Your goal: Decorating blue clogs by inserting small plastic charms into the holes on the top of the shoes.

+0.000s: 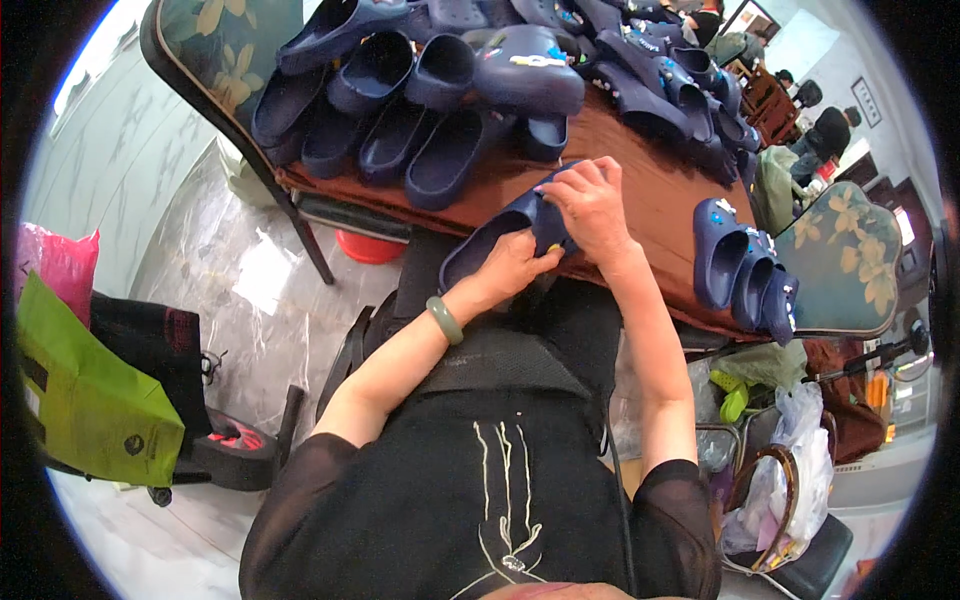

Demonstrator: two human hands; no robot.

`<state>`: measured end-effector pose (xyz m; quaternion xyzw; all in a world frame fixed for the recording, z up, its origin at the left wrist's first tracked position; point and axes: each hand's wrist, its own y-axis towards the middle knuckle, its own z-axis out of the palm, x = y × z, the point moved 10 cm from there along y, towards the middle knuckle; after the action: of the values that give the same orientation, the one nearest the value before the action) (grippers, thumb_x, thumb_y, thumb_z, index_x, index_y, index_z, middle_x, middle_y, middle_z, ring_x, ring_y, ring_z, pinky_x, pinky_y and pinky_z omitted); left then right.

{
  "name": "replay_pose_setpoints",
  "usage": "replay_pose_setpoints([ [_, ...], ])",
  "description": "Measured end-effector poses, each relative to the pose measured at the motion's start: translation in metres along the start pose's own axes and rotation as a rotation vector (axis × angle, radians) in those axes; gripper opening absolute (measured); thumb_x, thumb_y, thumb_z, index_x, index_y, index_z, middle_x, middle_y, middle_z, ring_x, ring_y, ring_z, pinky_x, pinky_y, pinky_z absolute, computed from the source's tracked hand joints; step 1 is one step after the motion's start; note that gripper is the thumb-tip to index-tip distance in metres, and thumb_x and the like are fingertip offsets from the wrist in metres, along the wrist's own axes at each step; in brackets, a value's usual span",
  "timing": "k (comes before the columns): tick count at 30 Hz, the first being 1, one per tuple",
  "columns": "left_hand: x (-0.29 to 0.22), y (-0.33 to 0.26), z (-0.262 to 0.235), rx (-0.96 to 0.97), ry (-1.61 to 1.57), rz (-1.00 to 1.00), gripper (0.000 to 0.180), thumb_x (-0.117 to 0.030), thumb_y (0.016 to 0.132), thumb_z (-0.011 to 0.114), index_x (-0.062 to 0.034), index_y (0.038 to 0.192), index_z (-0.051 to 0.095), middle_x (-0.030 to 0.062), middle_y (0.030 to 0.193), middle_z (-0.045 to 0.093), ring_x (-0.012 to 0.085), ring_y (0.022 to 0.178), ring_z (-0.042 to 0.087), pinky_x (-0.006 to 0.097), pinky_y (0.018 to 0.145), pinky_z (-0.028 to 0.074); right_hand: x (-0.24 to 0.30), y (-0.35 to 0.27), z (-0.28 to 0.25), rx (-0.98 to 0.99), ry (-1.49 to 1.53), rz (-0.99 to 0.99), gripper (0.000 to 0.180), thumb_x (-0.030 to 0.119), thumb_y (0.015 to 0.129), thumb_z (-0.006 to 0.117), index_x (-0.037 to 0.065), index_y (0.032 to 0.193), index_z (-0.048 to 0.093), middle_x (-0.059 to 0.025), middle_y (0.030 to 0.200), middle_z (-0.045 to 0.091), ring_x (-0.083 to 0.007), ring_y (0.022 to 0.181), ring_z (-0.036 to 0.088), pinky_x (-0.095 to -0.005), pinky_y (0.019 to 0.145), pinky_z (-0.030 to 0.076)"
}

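A navy foam clog (pixel 487 238) sits between my two hands at the near edge of the bench (pixel 655 200), its foot hole toward my left and its toe pointing away to the right. My left grip (pixel 505 265) pinches the side wall, fingers reaching into the foot hole and the thumb outside, near a small yellow charm (pixel 555 248). My right grip (pixel 590 210) is curled over the toe end, fingers bent down against the upper; whether the clog also rests on the bench, I cannot tell. The clog is dark blue and matte, with a rounded rim and a deep, shadowed inside; much of its upper is hidden under my fingers.

A pale green bangle (pixel 445 320) circles my left wrist. Beyond my hands, on the bench's brown cloth, navy clogs (pixel 440 150) lie stacked in rows, with a further heap (pixel 680 100) of charm-studded clogs to the right. Three more clogs (pixel 722 255) stand together near the bench's right end, beside a floral-patterned chair back (pixel 845 260). On my left, a red basin (pixel 368 247) shows beneath the bench.
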<state>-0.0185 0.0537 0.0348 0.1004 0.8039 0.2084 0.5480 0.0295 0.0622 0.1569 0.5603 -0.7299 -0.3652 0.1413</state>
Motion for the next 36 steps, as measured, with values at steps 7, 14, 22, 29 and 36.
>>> replay_pose_setpoints([
  [7,0.004,-0.004,0.003,0.014,-0.013,-0.065,0.03,-0.024,0.083,0.064,0.0002,0.099,0.058,0.0189,0.087,0.064,0.0301,0.083,0.063,0.037,0.074,0.047,0.004,0.002,0.033,0.304,-0.049,-0.009,0.008,0.016,0.073,0.062,0.014,0.074,0.069,0.0011,0.078,0.061,-0.018,0.089,0.054,-0.0443,0.092,0.032],
  [14,-0.013,-0.005,-0.001,0.02,-0.034,-0.135,0.032,-0.023,0.081,0.064,0.002,0.1,0.058,0.0237,0.086,0.062,0.0373,0.083,0.062,0.04,0.069,0.048,0.0,-0.007,0.028,0.114,-0.02,0.158,0.009,0.02,0.074,0.067,0.011,0.073,0.066,-0.0018,0.082,0.06,-0.0211,0.094,0.052,-0.0417,0.09,0.033],
  [22,-0.002,-0.007,0.006,0.061,-0.073,-0.087,0.031,-0.019,0.081,0.063,0.003,0.101,0.059,0.023,0.089,0.063,0.0354,0.086,0.063,0.038,0.071,0.049,0.011,-0.02,0.023,-0.028,0.02,0.169,0.009,0.023,0.078,0.063,0.014,0.077,0.065,0.0015,0.09,0.061,-0.0203,0.104,0.051,-0.0504,0.096,0.028],
  [29,0.007,-0.006,0.014,0.076,-0.038,0.039,0.03,-0.017,0.08,0.063,0.0042,0.1,0.058,0.0242,0.089,0.062,0.037,0.086,0.062,0.039,0.07,0.049,0.018,-0.013,0.017,0.027,0.022,0.073,0.009,0.02,0.079,0.063,0.012,0.082,0.063,0.0016,0.089,0.061,-0.0182,0.1,0.054,-0.0503,0.098,0.027],
  [36,0.003,-0.014,0.004,0.033,-0.087,-0.032,0.034,-0.025,0.083,0.061,0.0047,0.099,0.058,0.0259,0.087,0.061,0.039,0.088,0.061,0.04,0.073,0.048,0.028,-0.026,0.021,0.069,-0.037,0.074,0.015,0.02,0.078,0.064,0.012,0.09,0.06,-0.0006,0.098,0.059,-0.0209,0.101,0.053,-0.0491,0.099,0.029],
])
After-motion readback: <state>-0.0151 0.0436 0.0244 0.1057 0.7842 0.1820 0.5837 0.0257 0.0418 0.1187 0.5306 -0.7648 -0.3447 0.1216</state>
